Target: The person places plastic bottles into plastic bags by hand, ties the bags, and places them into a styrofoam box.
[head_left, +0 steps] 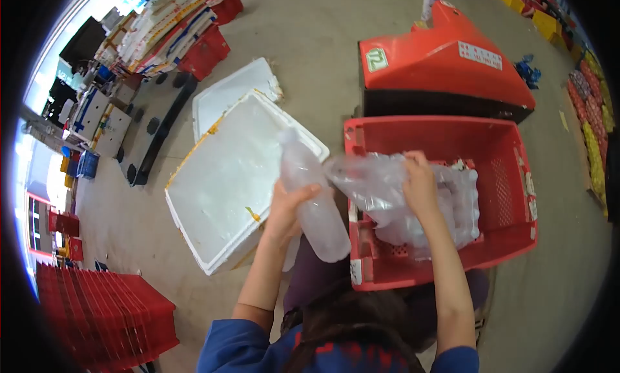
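Note:
A large frosted bottle (313, 208) is held tilted in my left hand (289, 208), its cap end toward the white foam box (226, 173). My right hand (420, 182) is closed on crumpled clear plastic wrap (373, 182) above the red crate (507, 186). The wrap reaches left, close to the bottle. Inside the crate, beside my right hand, lies a plastic-wrapped pack of bottles (462, 205).
A white foam lid (239, 89) lies behind the foam box. Behind the crate stands an orange-red machine cover (445, 57). Stacked red crates (106, 315) are at lower left, a black pallet (158, 128) at upper left, and net sacks (591, 115) at far right.

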